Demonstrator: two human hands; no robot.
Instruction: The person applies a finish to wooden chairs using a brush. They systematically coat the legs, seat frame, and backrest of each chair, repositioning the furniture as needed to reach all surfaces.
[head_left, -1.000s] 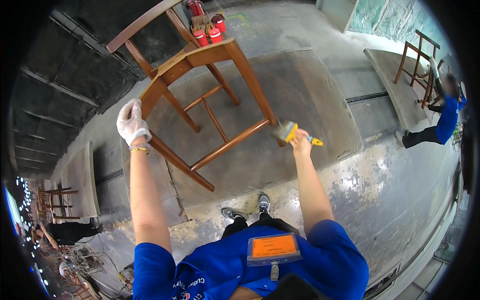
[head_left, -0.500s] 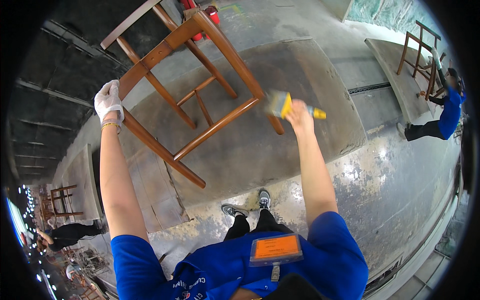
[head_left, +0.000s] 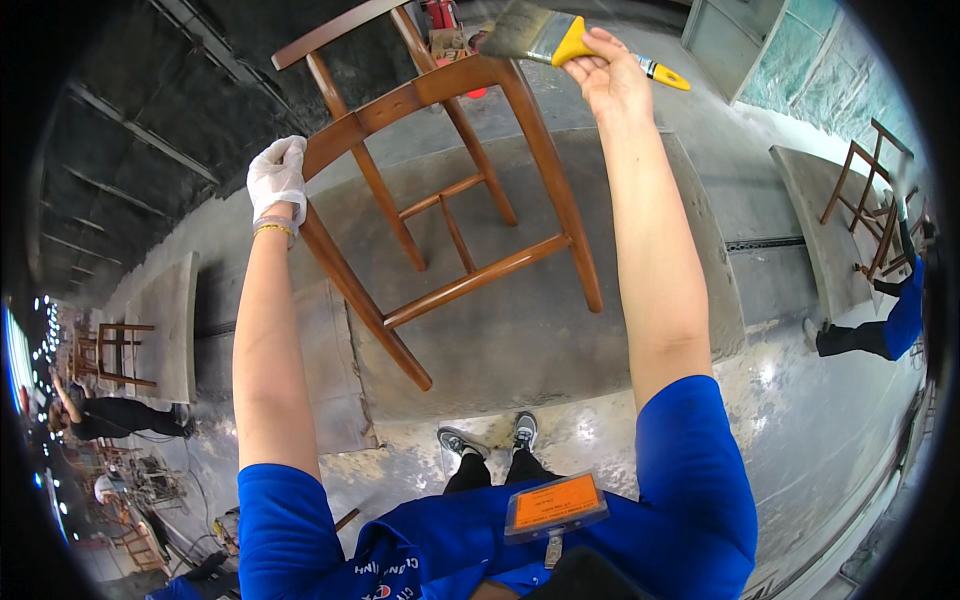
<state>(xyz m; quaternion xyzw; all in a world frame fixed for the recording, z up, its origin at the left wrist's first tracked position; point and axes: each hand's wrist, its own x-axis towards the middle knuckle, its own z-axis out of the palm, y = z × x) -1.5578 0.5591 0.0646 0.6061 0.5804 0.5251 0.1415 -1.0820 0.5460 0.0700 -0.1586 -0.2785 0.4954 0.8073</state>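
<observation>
A brown wooden chair frame (head_left: pixel 480 285) with no seat panel is held up in front of me, tilted, above a large grey board. My left hand (head_left: pixel 277 175), in a white glove, grips it at the left corner where a seat rail meets a leg. Bare and raised at the upper right, my right hand (head_left: pixel 612 75) holds a wide paintbrush (head_left: pixel 571 42) by its yellow handle. The dark bristles point left, close to the chair's upper right corner; I cannot tell whether they touch the wood.
Below the chair lies the grey board (head_left: pixel 660 240) on a worn floor. At the far right a person in blue (head_left: pixel 905 310) handles another chair frame (head_left: pixel 870 200). On the left, a person in black (head_left: pixel 125 417) is near a further chair (head_left: pixel 125 355). Red items (head_left: pixel 441 15) stand behind.
My right hand with the paintbrush has risen from the chair's lower right corner to its upper right. The chair and my left hand appear shifted to the right.
</observation>
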